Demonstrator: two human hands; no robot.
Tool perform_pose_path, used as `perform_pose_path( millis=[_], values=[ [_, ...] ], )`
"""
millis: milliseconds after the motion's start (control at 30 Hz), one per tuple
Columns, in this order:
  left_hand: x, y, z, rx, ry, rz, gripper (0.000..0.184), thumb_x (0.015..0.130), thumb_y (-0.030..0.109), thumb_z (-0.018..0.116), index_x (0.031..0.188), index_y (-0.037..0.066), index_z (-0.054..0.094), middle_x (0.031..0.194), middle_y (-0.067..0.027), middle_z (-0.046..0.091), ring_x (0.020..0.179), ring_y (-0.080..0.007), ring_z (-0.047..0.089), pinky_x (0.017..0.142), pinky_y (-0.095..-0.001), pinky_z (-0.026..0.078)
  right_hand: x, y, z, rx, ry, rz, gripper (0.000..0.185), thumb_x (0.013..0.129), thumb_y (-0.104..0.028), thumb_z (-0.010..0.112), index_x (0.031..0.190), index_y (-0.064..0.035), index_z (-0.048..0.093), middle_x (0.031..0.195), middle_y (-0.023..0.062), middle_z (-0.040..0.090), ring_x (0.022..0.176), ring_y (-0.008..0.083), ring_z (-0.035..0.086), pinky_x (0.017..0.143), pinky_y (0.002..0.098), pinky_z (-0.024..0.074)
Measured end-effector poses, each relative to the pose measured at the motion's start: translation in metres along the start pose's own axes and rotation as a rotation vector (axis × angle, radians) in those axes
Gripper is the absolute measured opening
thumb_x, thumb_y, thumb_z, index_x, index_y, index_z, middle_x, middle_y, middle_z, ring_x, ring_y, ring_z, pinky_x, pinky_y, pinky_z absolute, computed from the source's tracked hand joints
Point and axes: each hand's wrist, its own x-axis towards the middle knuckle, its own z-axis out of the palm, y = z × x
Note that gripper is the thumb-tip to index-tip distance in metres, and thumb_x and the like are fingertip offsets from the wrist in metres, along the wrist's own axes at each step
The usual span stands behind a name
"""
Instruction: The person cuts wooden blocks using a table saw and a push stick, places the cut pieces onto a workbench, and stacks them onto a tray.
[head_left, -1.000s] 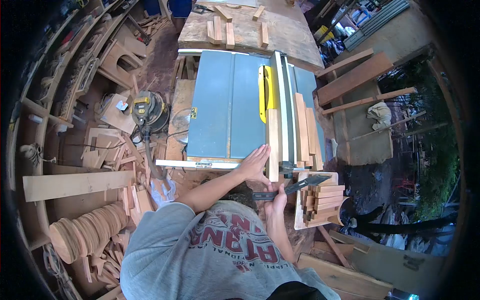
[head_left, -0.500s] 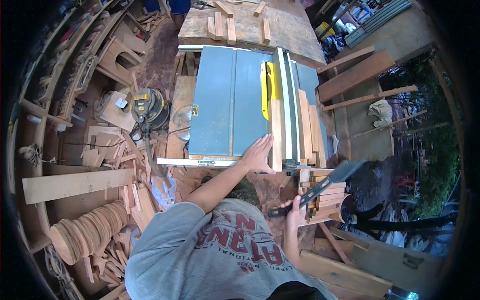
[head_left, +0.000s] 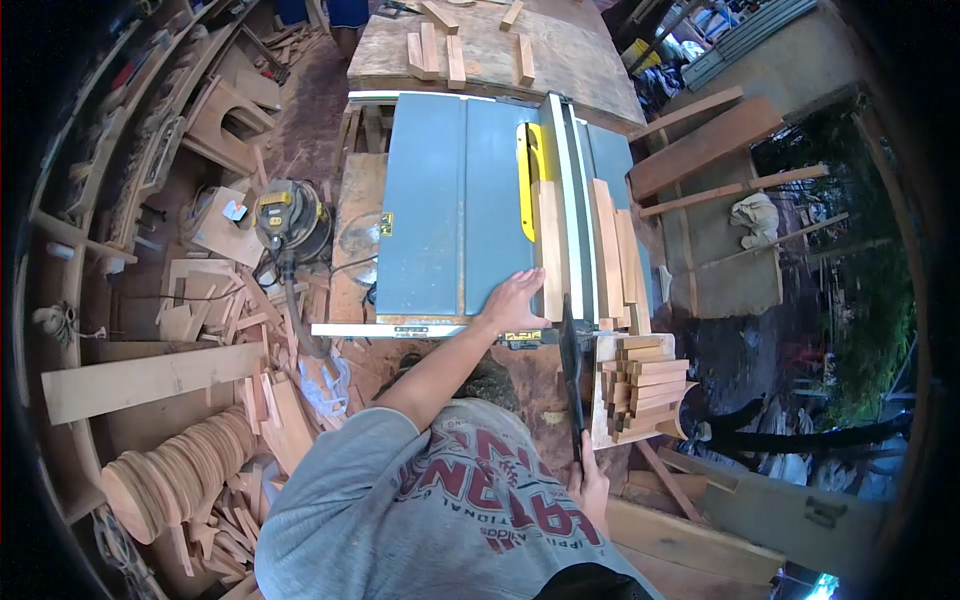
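My left hand (head_left: 517,302) lies at the front edge of the blue-grey saw table (head_left: 425,210), fingertips against the left side of a wooden strip (head_left: 549,255). That strip lies along the fence (head_left: 579,220), its far end beside the yellow blade guard (head_left: 526,185). My right hand (head_left: 589,485) is closed round the lower end of a black push stick (head_left: 572,380). The stick points forward, its tip near the strip's near end; whether they touch I cannot tell. Several more wooden strips (head_left: 605,250) lie right of the fence.
Cut wood blocks are stacked on a stand (head_left: 600,425) at the right. Beyond the saw, a wooden bench (head_left: 590,75) holds more pieces. A shop vacuum (head_left: 292,220) stands left, among offcuts. Part of another person (head_left: 347,14) shows at the top.
The wooden strip has moved forward along the fence. My right hand has moved down and back, and the push stick has swung from pointing right to pointing forward at the strip.
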Motion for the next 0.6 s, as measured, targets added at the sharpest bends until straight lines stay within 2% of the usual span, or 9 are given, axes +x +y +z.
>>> perform_pose_path(
  millis=[67, 200, 300, 500, 600],
  values=[
    [0.005, 0.004, -0.014, 0.005, -0.038, -0.045, 0.112, 0.072, 0.052, 0.084, 0.154, -0.008, 0.037, 0.157, -0.0269, 0.043, 0.147, -0.0361, 0.042, 0.125, -0.0412, 0.032, -0.008, 0.005, 0.002, -0.128, -0.014, -0.044, 0.069, 0.093, 0.001, 0.054, 0.158, -0.0175, 0.042, 0.081, 0.0291, 0.062, 0.07, 0.0457, 0.065, 0.067, 0.0478, 0.052],
    [0.014, -0.009, -0.004, 0.02, -0.014, -0.022, 0.109, 0.074, 0.052, 0.083, 0.154, -0.008, 0.037, 0.158, -0.0258, 0.042, 0.147, -0.0347, 0.042, 0.126, -0.0411, 0.031, 0.007, 0.0, 0.015, -0.168, -0.02, 0.014, 0.072, 0.092, 0.001, 0.055, 0.16, -0.0195, 0.04, 0.083, 0.0292, 0.063, 0.076, 0.0455, 0.066, 0.071, 0.0493, 0.051],
    [0.02, -0.013, -0.005, 0.014, -0.002, -0.031, 0.107, 0.075, 0.051, 0.083, 0.154, -0.007, 0.039, 0.158, -0.0254, 0.043, 0.147, -0.0346, 0.043, 0.126, -0.0414, 0.031, 0.028, -0.001, 0.03, -0.193, 0.016, -0.087, 0.074, 0.091, 0.001, 0.055, 0.161, -0.015, 0.036, 0.086, 0.0249, 0.067, 0.074, 0.0431, 0.067, 0.065, 0.0524, 0.0504],
    [0.022, -0.018, -0.006, -0.027, 0.052, -0.028, 0.101, 0.077, 0.047, 0.083, 0.153, -0.004, 0.042, 0.154, -0.0248, 0.048, 0.144, -0.0365, 0.046, 0.124, -0.0425, 0.035, 0.069, -0.022, 0.042, -0.112, 0.018, -0.028, 0.076, 0.091, 0.002, 0.054, 0.162, -0.0147, 0.033, 0.089, 0.0278, 0.067, 0.079, 0.0494, 0.065, 0.069, 0.0554, 0.0492],
    [0.025, -0.017, -0.008, -0.074, 0.041, -0.076, 0.092, 0.082, 0.046, 0.079, 0.151, -0.005, 0.045, 0.153, -0.0248, 0.05, 0.143, -0.0368, 0.047, 0.123, -0.0434, 0.036, 0.086, -0.031, 0.043, -0.123, 0.003, -0.015, 0.077, 0.091, 0.0, 0.057, 0.162, -0.0155, 0.033, 0.088, 0.0298, 0.067, 0.08, 0.0507, 0.064, 0.07, 0.0567, 0.049]
  ],
)
